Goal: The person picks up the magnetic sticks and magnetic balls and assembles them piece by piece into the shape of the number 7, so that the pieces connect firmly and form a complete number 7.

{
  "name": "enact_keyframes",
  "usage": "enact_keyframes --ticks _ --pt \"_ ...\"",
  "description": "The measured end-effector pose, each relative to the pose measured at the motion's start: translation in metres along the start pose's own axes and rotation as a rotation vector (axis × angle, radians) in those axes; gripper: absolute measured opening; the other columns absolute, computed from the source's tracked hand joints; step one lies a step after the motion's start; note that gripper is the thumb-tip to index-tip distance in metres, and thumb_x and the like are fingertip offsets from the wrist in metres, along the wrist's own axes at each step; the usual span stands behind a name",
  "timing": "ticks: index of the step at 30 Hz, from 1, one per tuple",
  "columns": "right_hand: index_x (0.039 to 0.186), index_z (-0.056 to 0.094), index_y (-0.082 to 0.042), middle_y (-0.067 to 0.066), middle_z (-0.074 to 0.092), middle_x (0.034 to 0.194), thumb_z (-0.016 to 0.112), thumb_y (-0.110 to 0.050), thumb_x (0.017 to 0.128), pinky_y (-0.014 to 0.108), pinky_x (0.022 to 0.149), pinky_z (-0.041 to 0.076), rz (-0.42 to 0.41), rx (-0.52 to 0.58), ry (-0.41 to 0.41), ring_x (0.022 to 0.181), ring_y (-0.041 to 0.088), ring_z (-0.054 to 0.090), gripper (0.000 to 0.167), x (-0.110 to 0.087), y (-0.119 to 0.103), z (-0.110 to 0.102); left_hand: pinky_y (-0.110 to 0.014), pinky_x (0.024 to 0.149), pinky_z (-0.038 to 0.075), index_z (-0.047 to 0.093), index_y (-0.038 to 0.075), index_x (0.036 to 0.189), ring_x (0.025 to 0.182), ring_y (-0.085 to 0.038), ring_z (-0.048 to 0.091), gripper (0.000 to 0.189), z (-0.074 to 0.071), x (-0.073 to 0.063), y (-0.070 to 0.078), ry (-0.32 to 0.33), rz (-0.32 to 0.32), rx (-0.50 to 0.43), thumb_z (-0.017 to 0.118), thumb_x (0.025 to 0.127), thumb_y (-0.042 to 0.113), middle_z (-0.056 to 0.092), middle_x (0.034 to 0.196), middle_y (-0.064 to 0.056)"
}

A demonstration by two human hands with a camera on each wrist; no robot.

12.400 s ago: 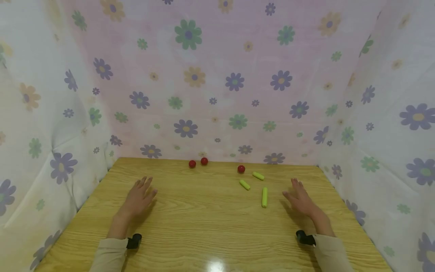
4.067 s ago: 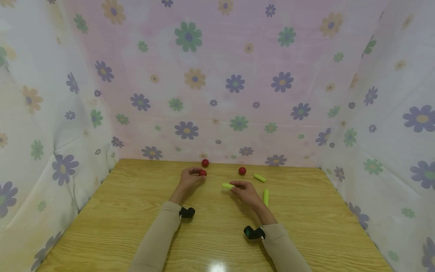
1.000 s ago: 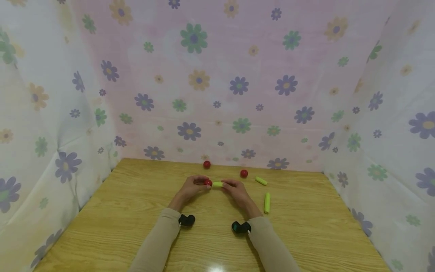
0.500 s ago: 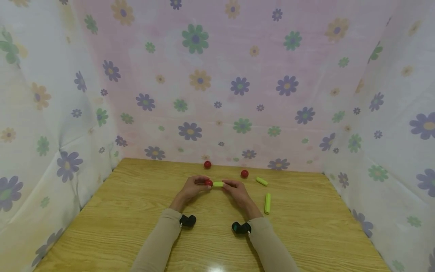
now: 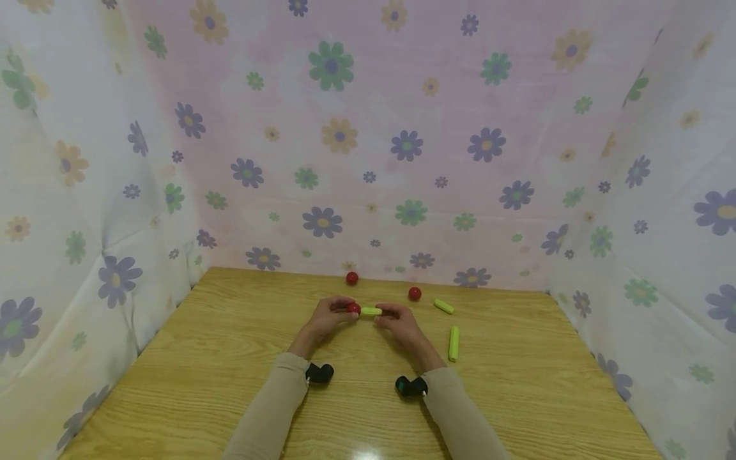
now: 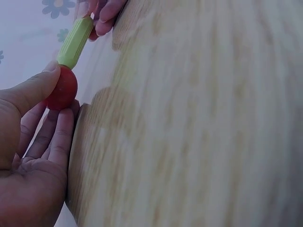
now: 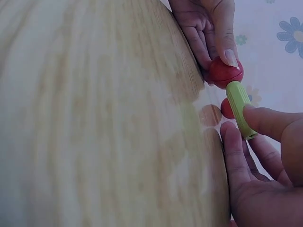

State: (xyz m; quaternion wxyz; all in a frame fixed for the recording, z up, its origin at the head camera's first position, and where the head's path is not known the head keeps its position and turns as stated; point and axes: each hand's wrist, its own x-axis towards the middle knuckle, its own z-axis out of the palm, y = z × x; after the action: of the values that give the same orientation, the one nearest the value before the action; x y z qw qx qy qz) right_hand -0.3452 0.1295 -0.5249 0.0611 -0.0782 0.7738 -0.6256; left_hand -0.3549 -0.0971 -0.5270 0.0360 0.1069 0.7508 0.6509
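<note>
My left hand (image 5: pixel 329 316) pinches a red ball (image 5: pixel 353 309) between thumb and fingers, low over the wooden table. Against the ball's right side sits one end of a short yellow-green rod (image 5: pixel 370 311), its ribbed surface plain in the left wrist view. My right hand (image 5: pixel 400 324) is at the rod's other end. Its thumb (image 7: pixel 265 120) lies on the rod in the right wrist view, with the fingers around the far side and the rod's end showing. A fine seam runs round the held ball (image 7: pixel 226 72). How rod and ball are joined is hidden.
Two more red balls rest toward the back, one at left (image 5: pixel 352 278) and one at right (image 5: pixel 414 294). To the right lie another short rod (image 5: pixel 443 306) and a longer rod (image 5: pixel 453 344). Flowered cloth (image 5: pixel 368 128) encloses the wooden table (image 5: pixel 230 358) at back and sides.
Both hands came inward from the table's sides, taking up a ball and a short rod. Ball and rod then met at mid-table. Lately the right fingertips have shifted slightly, exposing more of the rod's end.
</note>
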Motion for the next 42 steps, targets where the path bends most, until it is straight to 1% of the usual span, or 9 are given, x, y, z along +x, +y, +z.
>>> enact_keyframes --ticks 5,12,16,23,26,30,34,38,42 --pt "0.139 0.059 0.009 0.028 0.066 0.126 0.064 0.000 0.100 0.036 0.092 0.059 -0.038 -0.022 -0.029 0.110 0.029 0.068 0.040 -0.004 -0.003 -0.001 -0.040 0.100 0.055 0.064 -0.010 0.129 0.118 -0.036 0.066 0.037 0.001 0.000 -0.001 -0.001 0.016 0.004 0.074 0.094 0.001 0.068 0.126 -0.027" --pt "0.144 0.055 0.007 0.025 0.064 0.127 0.064 -0.006 0.102 0.040 0.092 0.060 -0.043 -0.049 -0.020 0.108 0.028 0.067 0.045 -0.009 -0.006 -0.003 -0.042 0.102 0.054 0.064 -0.010 0.130 0.119 -0.036 0.066 0.037 0.002 0.000 0.000 0.014 0.011 0.025 0.072 0.096 0.003 0.068 0.126 -0.027" --pt "0.147 0.048 0.010 0.029 0.061 0.131 0.060 -0.009 0.104 0.046 0.090 0.061 -0.064 -0.053 -0.040 0.109 0.036 0.068 0.049 -0.011 -0.009 -0.008 -0.043 0.103 0.054 0.063 -0.011 0.130 0.121 -0.038 0.064 0.037 0.002 0.000 0.000 0.026 0.014 0.025 0.072 0.097 0.004 0.067 0.127 -0.028" --pt "0.155 0.038 0.007 0.029 0.057 0.139 0.057 -0.019 0.108 0.046 0.092 0.060 -0.042 -0.105 -0.094 0.119 0.042 0.064 0.056 -0.014 -0.014 -0.019 -0.038 0.099 0.056 0.063 -0.011 0.129 0.118 -0.036 0.066 0.035 0.003 0.001 -0.002 0.039 0.007 -0.011 0.070 0.097 0.003 0.067 0.126 -0.028" --pt "0.157 0.033 0.007 0.031 0.054 0.142 0.055 -0.021 0.109 0.046 0.091 0.061 -0.052 -0.117 -0.100 0.119 0.043 0.065 0.060 -0.015 -0.014 -0.024 -0.037 0.098 0.057 0.064 -0.009 0.130 0.117 -0.033 0.067 0.035 0.003 0.001 -0.002 0.040 -0.019 -0.027 0.070 0.098 0.004 0.067 0.126 -0.026" --pt "0.159 0.028 0.006 0.032 0.050 0.144 0.053 -0.024 0.110 0.048 0.090 0.061 -0.057 -0.124 -0.083 0.119 0.045 0.065 0.062 -0.017 -0.014 -0.030 -0.037 0.099 0.056 0.064 -0.006 0.132 0.118 -0.030 0.066 0.036 0.003 0.002 -0.001 0.044 -0.056 -0.040 0.070 0.099 0.006 0.067 0.127 -0.023" --pt "0.161 0.026 0.002 0.031 0.047 0.147 0.051 -0.027 0.111 0.048 0.092 0.060 -0.045 -0.129 -0.045 0.123 0.045 0.063 0.063 -0.016 -0.013 -0.035 -0.038 0.098 0.056 0.064 -0.006 0.131 0.118 -0.029 0.066 0.036 0.003 0.003 -0.002 0.044 -0.052 -0.040 0.070 0.099 0.006 0.068 0.127 -0.023" --pt "0.161 0.021 0.005 0.033 0.042 0.149 0.051 -0.024 0.111 0.052 0.095 0.058 -0.039 -0.082 -0.007 0.126 0.050 0.059 0.065 -0.015 -0.019 -0.042 -0.037 0.097 0.057 0.065 -0.006 0.131 0.116 -0.028 0.066 0.036 0.003 0.002 -0.002 0.044 -0.048 -0.035 0.071 0.098 0.007 0.068 0.126 -0.023" --pt "0.162 0.017 0.006 0.032 0.043 0.145 0.051 -0.024 0.111 0.046 0.091 0.060 -0.056 -0.104 0.060 0.122 0.050 0.060 0.069 -0.007 -0.020 -0.052 -0.037 0.098 0.057 0.064 -0.007 0.131 0.116 -0.030 0.067 0.036 0.003 0.002 -0.001 0.041 -0.040 -0.022 0.071 0.098 0.007 0.068 0.126 -0.024"
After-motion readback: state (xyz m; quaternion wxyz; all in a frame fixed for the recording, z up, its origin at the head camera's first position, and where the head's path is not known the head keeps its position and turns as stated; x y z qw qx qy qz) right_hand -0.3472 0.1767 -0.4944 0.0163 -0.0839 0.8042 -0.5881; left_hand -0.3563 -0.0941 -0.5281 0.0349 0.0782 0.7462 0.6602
